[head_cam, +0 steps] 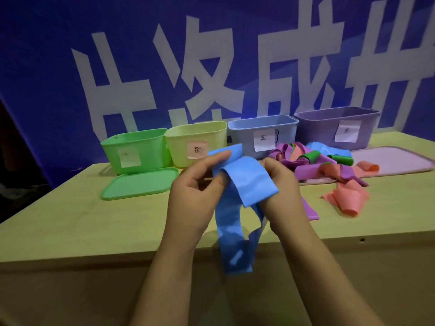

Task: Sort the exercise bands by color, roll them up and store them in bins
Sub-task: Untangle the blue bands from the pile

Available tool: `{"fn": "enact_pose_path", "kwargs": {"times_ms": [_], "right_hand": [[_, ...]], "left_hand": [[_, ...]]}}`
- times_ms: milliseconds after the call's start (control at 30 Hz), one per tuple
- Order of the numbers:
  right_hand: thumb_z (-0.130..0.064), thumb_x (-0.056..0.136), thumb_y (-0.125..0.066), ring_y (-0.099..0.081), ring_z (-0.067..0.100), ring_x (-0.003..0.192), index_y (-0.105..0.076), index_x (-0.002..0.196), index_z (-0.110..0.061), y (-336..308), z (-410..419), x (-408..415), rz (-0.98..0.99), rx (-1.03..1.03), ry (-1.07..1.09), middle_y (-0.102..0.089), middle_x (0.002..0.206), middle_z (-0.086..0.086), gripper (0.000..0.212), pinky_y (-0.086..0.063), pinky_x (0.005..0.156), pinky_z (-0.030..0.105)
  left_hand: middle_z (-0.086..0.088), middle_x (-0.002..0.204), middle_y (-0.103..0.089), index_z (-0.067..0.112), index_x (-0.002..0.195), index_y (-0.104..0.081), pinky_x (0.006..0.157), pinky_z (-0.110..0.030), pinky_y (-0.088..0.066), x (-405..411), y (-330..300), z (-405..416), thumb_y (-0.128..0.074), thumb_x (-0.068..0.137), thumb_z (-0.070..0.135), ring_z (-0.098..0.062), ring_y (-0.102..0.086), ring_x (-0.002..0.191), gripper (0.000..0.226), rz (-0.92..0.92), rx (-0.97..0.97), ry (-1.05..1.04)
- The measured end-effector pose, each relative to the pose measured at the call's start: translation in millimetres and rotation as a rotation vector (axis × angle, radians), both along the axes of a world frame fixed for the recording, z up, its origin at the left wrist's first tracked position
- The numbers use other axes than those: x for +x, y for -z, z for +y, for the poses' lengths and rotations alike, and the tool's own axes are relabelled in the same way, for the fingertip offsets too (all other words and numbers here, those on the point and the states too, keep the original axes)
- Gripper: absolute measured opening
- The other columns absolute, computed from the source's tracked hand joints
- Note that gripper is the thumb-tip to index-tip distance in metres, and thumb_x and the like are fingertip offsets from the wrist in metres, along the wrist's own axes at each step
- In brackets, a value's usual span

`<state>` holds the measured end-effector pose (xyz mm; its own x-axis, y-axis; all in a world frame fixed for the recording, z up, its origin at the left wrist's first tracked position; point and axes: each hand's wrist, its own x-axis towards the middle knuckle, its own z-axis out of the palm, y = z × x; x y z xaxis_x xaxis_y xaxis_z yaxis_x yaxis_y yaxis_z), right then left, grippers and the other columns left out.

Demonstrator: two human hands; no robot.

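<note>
Both hands hold a blue exercise band (244, 182) above the table's front edge. My left hand (195, 194) pinches its upper left part, and my right hand (282, 191) grips its right side. The band's loose end hangs down past the table edge. Behind my right hand lies a tangled pile of bands (313, 161) in purple, pink, green and blue. Along the back stand a green bin (136, 151), a yellow bin (195, 142), a blue bin (261, 135) and a purple bin (336, 128), each with a paper label.
A green lid (138, 183) lies flat in front of the green bin. A pale pink lid (395, 161) lies at the right under part of the pile. A loose pink band (346, 201) rests right of my hands. A blue banner with white characters hangs behind.
</note>
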<state>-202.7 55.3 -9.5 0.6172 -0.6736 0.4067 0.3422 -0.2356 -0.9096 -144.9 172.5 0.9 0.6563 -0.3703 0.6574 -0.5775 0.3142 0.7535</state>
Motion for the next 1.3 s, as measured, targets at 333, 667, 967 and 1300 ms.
{"fn": "enact_pose_path", "kwargs": {"times_ms": [333, 667, 967, 1300], "right_hand": [[-0.023, 0.076, -0.07, -0.065, 0.005, 0.095, -0.065, 0.095, -0.029, -18, 3, -30, -0.315, -0.104, -0.188, -0.07, 0.095, -0.009, 0.02, -0.051, 0.076, 0.017], [-0.024, 0.08, -0.067, -0.067, 0.011, 0.082, -0.069, 0.083, -0.024, -21, -2, -36, -0.352, 0.067, -0.306, -0.071, 0.081, -0.006, 0.003, -0.053, 0.067, 0.022], [-0.02, 0.077, -0.071, -0.062, 0.003, 0.067, -0.069, 0.075, -0.021, -8, 4, -40, -0.247, 0.007, -0.363, -0.065, 0.066, -0.011, 0.003, -0.05, 0.06, 0.016], [-0.021, 0.079, -0.07, -0.059, -0.004, 0.061, -0.068, 0.07, -0.032, 1, 10, -34, -0.188, -0.109, -0.247, -0.063, 0.062, -0.016, 0.014, -0.045, 0.054, 0.009]], "left_hand": [[-0.01, 0.083, -0.072, 0.032, 0.078, -0.074, 0.075, -0.048, -0.055, -14, -2, 5, -0.067, 0.08, 0.028, -0.035, -0.066, 0.083, 0.009, 0.05, 0.042, -0.052], [0.003, 0.09, -0.076, 0.029, 0.084, -0.077, 0.075, -0.032, -0.058, -21, 3, 8, -0.064, 0.079, 0.027, -0.013, -0.07, 0.087, 0.014, 0.148, 0.155, 0.124], [-0.013, 0.083, -0.073, 0.041, 0.11, -0.059, 0.076, -0.034, -0.059, -19, 4, 9, -0.057, 0.09, 0.002, -0.022, -0.071, 0.085, 0.044, 0.2, 0.04, 0.04], [-0.002, 0.081, -0.076, 0.021, 0.081, -0.072, 0.062, -0.021, -0.055, -19, 5, 11, -0.059, 0.087, -0.001, -0.015, -0.072, 0.074, 0.026, 0.22, 0.021, 0.133]]}}
